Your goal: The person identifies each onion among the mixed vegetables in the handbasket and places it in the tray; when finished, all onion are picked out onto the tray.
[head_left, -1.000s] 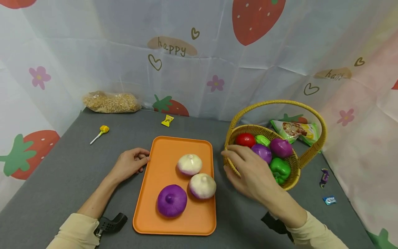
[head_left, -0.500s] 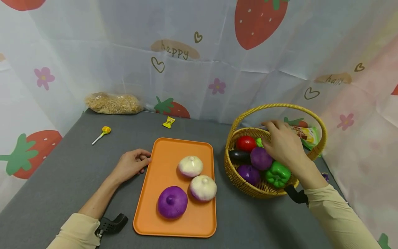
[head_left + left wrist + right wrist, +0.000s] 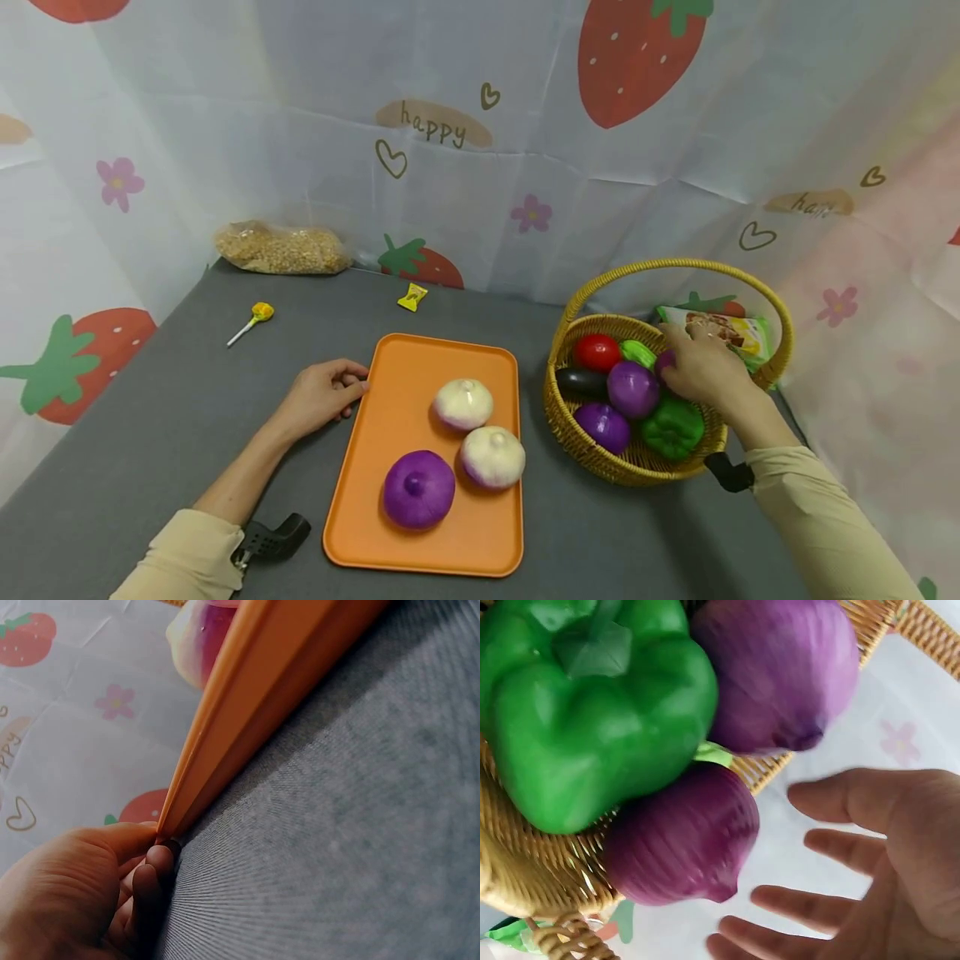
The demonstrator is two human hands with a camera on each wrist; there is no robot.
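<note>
My left hand (image 3: 318, 398) pinches the left rim of the orange tray (image 3: 401, 417), thumb above and fingers below in the left wrist view. On the tray sit a purple onion (image 3: 418, 490) and two white-and-purple turnips (image 3: 463, 404). Over the right side of the wicker basket (image 3: 637, 477), my right hand (image 3: 703, 364) has its fingers spread. Nearest to it is a dark purple onion (image 3: 686, 840), apart from the fingertips in the right wrist view and partly covered in the head view. Beside that onion lie a green bell pepper (image 3: 592, 727) and a lighter purple onion (image 3: 780, 671).
Also in the basket are a red tomato (image 3: 597, 353), a black eggplant (image 3: 581, 382), a light green vegetable (image 3: 637, 353) and another purple onion (image 3: 603, 428). A snack bag (image 3: 750, 335) lies behind it. A lollipop (image 3: 261, 312), yellow candy (image 3: 412, 297) and grain bag (image 3: 281, 248) lie farther left.
My right hand has moved from the basket's left side, up across the back, to the dark purple onion at its right. My left hand stays at the tray rim.
</note>
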